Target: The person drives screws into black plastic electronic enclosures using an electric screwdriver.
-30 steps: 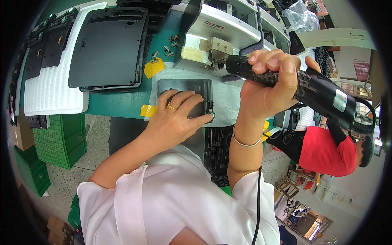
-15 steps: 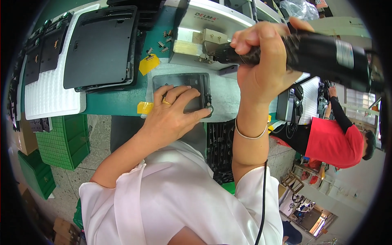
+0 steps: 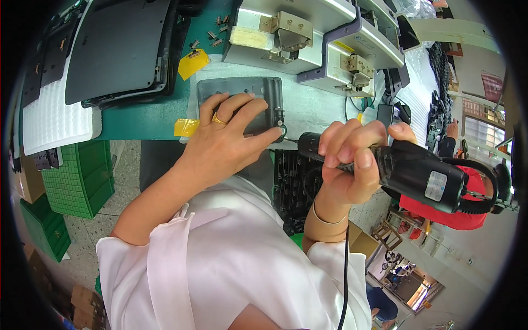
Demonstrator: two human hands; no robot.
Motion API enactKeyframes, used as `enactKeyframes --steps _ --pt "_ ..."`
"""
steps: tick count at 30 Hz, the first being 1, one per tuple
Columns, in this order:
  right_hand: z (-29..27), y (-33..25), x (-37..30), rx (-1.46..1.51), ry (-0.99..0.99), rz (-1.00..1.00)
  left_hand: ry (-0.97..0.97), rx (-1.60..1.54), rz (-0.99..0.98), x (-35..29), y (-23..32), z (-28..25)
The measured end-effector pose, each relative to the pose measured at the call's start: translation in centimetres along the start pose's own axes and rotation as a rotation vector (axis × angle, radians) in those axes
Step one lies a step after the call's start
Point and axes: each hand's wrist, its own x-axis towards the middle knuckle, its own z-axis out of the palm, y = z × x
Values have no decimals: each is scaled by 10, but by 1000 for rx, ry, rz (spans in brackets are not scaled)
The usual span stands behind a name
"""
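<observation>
A dark, smooth rectangular panel lies on the pale mat at the bench's near edge. My left hand, with a ring on one finger, rests over it with fingers spread. Its thumb touches a small round fitting on the panel's right edge. In my right hand is a black electric screwdriver, held nearly level with its fingers wrapped round the body. The thin bit points left at the fitting by my thumb; whether it touches is too small to tell.
Two metal screw feeders stand behind the mat. Small dark parts and yellow tags lie beyond the panel. Stacked black panels sit on white foam at left. Green crates stand below; a red-clad person is at right.
My right hand has brought the screwdriver down and nearer from the screw feeder to the panel's right edge. My left hand stays on the panel. The whole view has shifted slightly.
</observation>
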Motion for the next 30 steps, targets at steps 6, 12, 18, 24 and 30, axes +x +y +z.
enactKeyframes --steps 6,12,18,24,30 --pt "-2 3 -6 -23 3 9 -21 14 -2 -2 0 1" --pt "-2 3 -8 -2 25 19 -33 14 -9 -2 0 1" --pt "-1 1 -8 4 26 29 10 5 -19 1 2 0" --pt "1 -2 -8 19 27 -18 11 -1 -14 0 1 1" --pt "-3 -2 -9 -2 4 -15 -38 -3 -16 -1 0 -1"
